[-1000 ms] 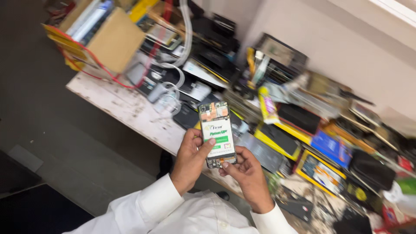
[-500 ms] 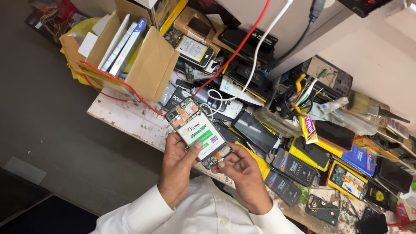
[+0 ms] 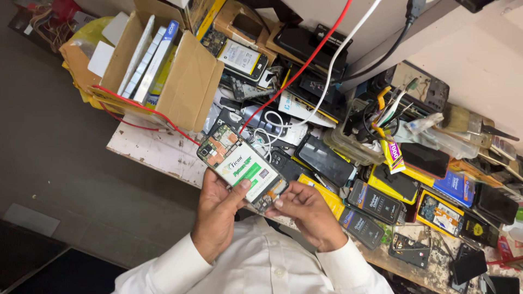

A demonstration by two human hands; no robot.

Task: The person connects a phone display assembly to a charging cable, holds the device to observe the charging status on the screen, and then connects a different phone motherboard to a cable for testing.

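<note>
Nearest to the camera are two white cloth sleeves, and from them both hands hold one opened phone above the front edge of the workbench. The left hand grips the phone from below, its thumb pressing on the flat white battery with a green label. The right hand pinches the lower end of the phone with its fingertips. The phone is a thin rectangle without back cover; its upper end shows a green circuit board with copper-coloured parts. Behind the phone, a red cable and a white cable run up over the cluttered bench. Left of the phone and farther back stands a brown cardboard box with flat white packs inside. Right of the phone lie glossy black phone screens and yellow boxes
</note>
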